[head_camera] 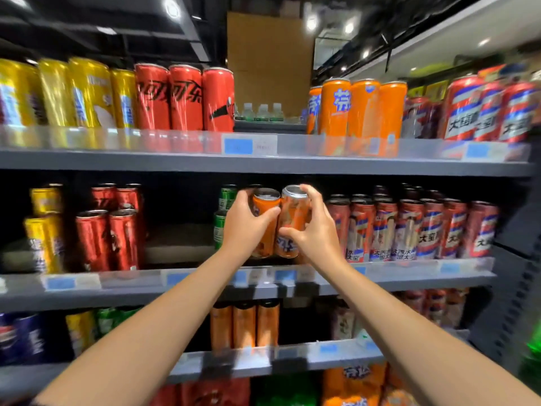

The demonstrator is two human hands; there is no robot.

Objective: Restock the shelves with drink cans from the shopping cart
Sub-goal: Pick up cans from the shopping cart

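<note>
As both arms reach into the middle shelf (205, 291), each of the hands grips one orange can: the left hand (244, 225) wraps the left can (265, 212), the right hand (314, 230) pinches the right can (295, 215). Both cans stand upright, touching, above the shelf between the green cans (227, 200) and red-blue cans (409, 227); the open slot lies straight behind them

Red top-shelf cans (184, 98): "可乐". Orange cans (341, 106): "芬". Red-white-blue cans (462, 112): "大窑". Price tags blurred.
</note>
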